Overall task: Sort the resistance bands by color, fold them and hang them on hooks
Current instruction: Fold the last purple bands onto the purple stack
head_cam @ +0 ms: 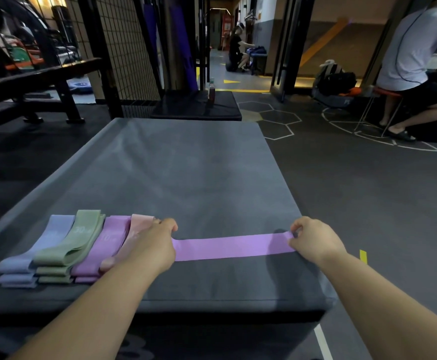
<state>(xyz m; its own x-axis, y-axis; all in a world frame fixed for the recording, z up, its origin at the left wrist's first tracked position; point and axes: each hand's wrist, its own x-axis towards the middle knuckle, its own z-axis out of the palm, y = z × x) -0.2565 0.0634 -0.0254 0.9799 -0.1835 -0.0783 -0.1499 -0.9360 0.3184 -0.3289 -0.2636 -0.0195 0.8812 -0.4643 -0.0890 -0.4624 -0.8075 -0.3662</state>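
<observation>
Surface: grey padded platform (199,165) in a dim gym, its near edge just under both forearms.
Left hand (155,245): fingers curled and thumb closed, pinching the left end of the purple band (233,246).
Right hand (313,240): thumb and fingertips nipped on the right end of the same band, near the platform's right edge.
Band position: flat on the platform close to the near edge, drawn out straight between the two hands.
Long axis: left to right, across the person's body, one end in each hand.
Sorted piles: to the left, a row of folded bands, running blue-grey pile (43,245), green pile (77,240), purple pile (103,248), pink pile (136,229).
Nearer hand: the left one, which lies over the pink pile's edge, with the purple pile just beyond it.
Judged next move: bringing the right end across to the left end would fold the band in half, beside its matching colour.
Hooks: none can be made out.
Farther off: a bottle (211,92) on a dark block, a wire grid (126,48) behind it, and a seated person (419,61) at far right.
</observation>
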